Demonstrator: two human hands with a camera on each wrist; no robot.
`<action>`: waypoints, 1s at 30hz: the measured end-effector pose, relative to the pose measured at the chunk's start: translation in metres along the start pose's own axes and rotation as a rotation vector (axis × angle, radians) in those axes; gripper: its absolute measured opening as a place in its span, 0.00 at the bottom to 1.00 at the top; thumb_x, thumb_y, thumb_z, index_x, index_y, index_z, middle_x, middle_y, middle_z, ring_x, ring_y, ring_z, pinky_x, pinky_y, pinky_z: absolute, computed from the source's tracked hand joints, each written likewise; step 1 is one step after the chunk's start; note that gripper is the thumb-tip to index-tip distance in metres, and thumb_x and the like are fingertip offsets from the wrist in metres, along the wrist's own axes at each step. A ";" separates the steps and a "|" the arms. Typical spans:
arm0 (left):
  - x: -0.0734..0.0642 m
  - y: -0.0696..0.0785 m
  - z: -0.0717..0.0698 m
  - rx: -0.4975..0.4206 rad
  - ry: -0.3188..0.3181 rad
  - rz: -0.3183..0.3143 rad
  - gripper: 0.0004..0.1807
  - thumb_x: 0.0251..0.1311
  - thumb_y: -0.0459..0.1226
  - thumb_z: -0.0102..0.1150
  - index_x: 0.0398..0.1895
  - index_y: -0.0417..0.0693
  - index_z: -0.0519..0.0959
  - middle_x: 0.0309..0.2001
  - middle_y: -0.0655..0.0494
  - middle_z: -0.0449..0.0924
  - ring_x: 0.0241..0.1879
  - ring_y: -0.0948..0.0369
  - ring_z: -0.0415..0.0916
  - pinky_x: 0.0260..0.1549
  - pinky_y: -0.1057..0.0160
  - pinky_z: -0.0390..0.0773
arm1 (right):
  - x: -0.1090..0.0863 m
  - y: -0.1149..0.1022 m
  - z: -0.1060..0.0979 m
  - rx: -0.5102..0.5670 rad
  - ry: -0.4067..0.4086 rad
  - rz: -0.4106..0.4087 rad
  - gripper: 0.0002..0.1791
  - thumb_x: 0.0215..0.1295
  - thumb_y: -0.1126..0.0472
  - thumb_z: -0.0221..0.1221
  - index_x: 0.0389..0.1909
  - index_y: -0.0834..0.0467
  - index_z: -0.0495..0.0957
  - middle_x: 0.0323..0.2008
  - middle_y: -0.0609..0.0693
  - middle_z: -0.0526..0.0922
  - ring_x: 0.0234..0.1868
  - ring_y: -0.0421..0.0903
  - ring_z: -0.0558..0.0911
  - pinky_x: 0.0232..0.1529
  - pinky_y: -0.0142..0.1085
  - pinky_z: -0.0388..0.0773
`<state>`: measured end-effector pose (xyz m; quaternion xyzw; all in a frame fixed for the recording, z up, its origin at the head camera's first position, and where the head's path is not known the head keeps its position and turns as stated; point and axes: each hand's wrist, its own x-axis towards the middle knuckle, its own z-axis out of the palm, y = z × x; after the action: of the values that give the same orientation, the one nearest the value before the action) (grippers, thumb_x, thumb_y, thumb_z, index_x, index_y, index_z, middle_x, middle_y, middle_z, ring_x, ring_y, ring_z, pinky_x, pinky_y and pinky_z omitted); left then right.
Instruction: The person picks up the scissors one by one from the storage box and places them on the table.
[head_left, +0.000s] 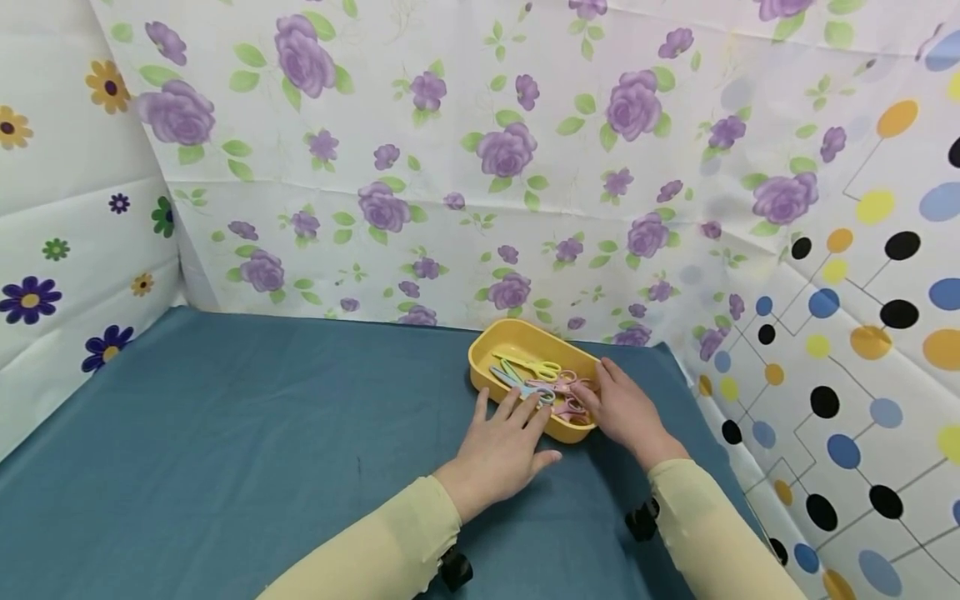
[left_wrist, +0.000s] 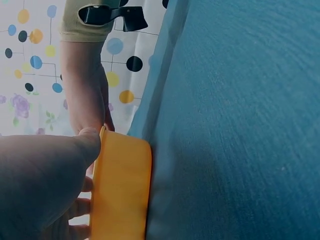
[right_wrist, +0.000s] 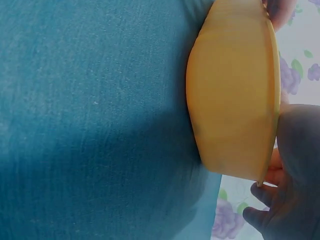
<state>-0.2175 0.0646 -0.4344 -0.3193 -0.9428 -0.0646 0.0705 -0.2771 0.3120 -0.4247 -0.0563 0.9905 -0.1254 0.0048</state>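
Observation:
A yellow plastic tray (head_left: 486, 385) stands on the cloth, holding several pairs of small scissors. Yellow scissors (head_left: 542, 368) lie at the back, light blue scissors (head_left: 534, 392) in front of them, and pink scissors (head_left: 570, 407) towards the right end. My left hand (head_left: 495, 454) is spread palm down at the near long side, fingers straight over the rim and thumb held out. In the left wrist view its thumb (left_wrist: 89, 142) is right at the rim. My right hand (head_left: 628, 412) holds the right end, thumb over the inside and fingers around the outside of the rim.
A blue-green cloth (head_left: 300, 433) covers the table. Behind the tray hangs a sheet with purple roses (head_left: 382, 207), close to the table's back edge. A dotted sheet (head_left: 847, 375) stands along the right side, and a flowered sheet (head_left: 45, 250) on the left.

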 end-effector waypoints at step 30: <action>-0.011 -0.010 -0.008 0.037 -0.013 -0.003 0.36 0.83 0.66 0.43 0.82 0.60 0.73 0.84 0.53 0.65 0.85 0.50 0.58 0.80 0.30 0.54 | -0.025 -0.021 0.005 -0.052 0.062 0.092 0.45 0.87 0.39 0.54 0.83 0.73 0.60 0.80 0.74 0.62 0.77 0.74 0.68 0.72 0.68 0.70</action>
<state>-0.2147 0.0488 -0.4293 -0.3168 -0.9448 -0.0451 0.0701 -0.2496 0.2931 -0.4247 -0.0070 0.9946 -0.1009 -0.0215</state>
